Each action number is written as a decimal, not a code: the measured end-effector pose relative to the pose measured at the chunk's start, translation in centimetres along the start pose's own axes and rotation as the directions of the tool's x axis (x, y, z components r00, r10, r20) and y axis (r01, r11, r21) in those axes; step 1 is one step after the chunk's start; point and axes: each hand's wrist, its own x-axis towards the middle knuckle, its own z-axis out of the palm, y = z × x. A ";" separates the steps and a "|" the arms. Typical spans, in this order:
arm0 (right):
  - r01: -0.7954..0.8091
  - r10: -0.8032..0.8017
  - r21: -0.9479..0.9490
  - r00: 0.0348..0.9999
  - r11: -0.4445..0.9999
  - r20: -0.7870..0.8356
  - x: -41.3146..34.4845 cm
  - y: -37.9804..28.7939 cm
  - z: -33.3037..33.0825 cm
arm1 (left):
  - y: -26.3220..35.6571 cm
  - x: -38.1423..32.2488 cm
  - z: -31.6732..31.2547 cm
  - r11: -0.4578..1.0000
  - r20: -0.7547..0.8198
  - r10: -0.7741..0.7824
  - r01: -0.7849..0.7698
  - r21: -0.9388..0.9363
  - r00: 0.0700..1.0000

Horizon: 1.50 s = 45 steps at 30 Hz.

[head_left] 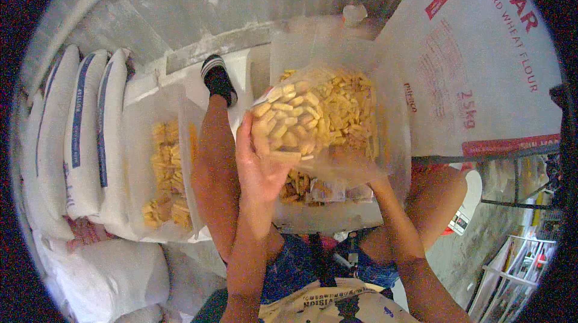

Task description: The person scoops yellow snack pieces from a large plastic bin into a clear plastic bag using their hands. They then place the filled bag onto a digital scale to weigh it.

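My left hand (pixel 262 165) grips the left side of a clear plastic bag (pixel 289 120) filled with small, oblong, yellow-brown biscuit-like pieces. The bag is tilted, and its loose film spreads to the right. My right hand (pixel 356 165) is blurred behind or inside that film, so its fingers and anything in them are hard to make out. Below both hands stands a large translucent tub or lined box (pixel 395 115), between my legs. Many loose pieces (pixel 350 97) of the same kind lie in it. Shiny clear packaging (pixel 327 191) shows near its front side.
On the left, a second translucent container (pixel 135 160) holds more yellow pieces (pixel 169 174). Several white sacks (pixel 83 138) stand beyond it. A large white flour sack (pixel 451 74) with red print rises on the right. A white wire rack (pixel 510 264) stands at lower right.
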 end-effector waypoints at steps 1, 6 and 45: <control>0.032 -0.023 0.106 0.996 0.994 -0.083 0.8 -1.1 -0.8 | 0.4 0.1 1.1 0.994 -0.089 0.020 -0.010 0.110 0.996; -0.214 0.208 0.353 0.976 0.911 0.055 7.4 0.4 2.8 | 3.1 -0.6 -1.3 0.997 -0.051 -0.016 0.012 -0.070 0.999; -0.318 0.335 0.334 0.942 0.887 0.006 8.1 0.5 19.8 | 1.3 -0.2 -0.5 0.994 -0.229 -0.010 0.034 0.101 0.973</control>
